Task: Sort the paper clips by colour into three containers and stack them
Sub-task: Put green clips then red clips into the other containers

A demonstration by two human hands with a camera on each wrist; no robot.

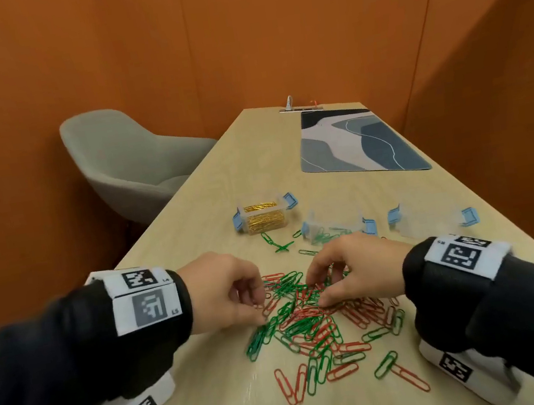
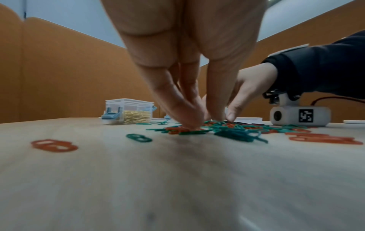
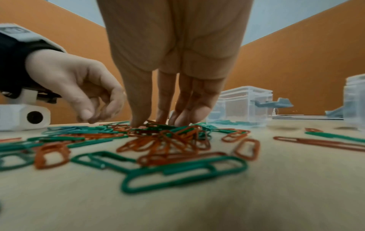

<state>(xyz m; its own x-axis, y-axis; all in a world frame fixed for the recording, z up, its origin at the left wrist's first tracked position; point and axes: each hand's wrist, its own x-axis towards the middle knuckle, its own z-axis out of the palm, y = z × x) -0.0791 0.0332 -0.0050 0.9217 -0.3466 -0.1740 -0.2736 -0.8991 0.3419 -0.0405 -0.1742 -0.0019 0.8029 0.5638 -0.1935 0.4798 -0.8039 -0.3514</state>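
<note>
Picking through the red and green pile (image 1: 313, 313) on the table (image 1: 194, 234), mid-sort: gold box (image 1: 262, 217) looks full, green box (image 1: 335, 226) barely started. Both left hand (image 1: 223, 290) and right hand (image 1: 355, 270) have fingertips curled down into the clips; can't tell if either's actually got one. Next up: pinch out a single colour without dragging tangled neighbours along

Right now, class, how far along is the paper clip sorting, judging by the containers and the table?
Done: the gold clips fill one container. Started: a few green clips lie in the middle container; the third container looks empty. In hand: the left hand and right hand have their fingers down in the mixed red and green pile. Left: most green, all red, then stacking.
</note>
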